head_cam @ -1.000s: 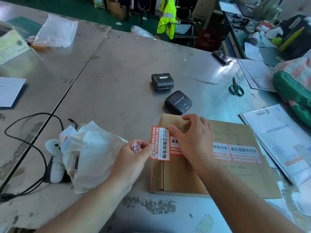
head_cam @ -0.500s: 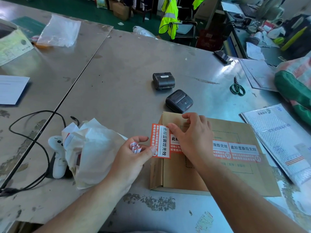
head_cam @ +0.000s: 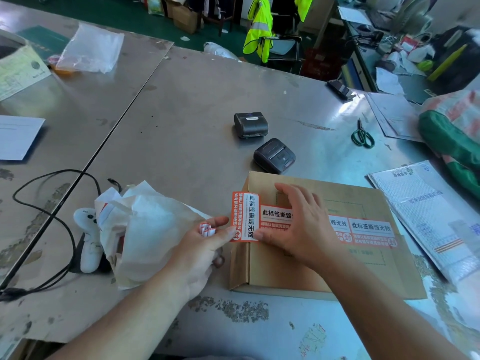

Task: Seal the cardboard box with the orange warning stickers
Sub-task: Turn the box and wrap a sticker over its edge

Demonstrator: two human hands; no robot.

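The flat brown cardboard box (head_cam: pixel 324 268) lies near the front edge of the worktop (head_cam: pixel 194 113), right of centre. A glossy orange-and-white sticker (head_cam: pixel 245 216) overhangs the box's left edge. Its long axis runs away from the person, at right angles to the row of stickers (head_cam: pixel 368 229) on the lid. The left hand (head_cam: pixel 205 245), the nearer one, pinches its near end and also holds a curled paper scrap (head_cam: pixel 207 229). The right hand (head_cam: pixel 301 224) lies flat, fingers spread, pressing the lid. The sticker probably gets smoothed over that edge next.
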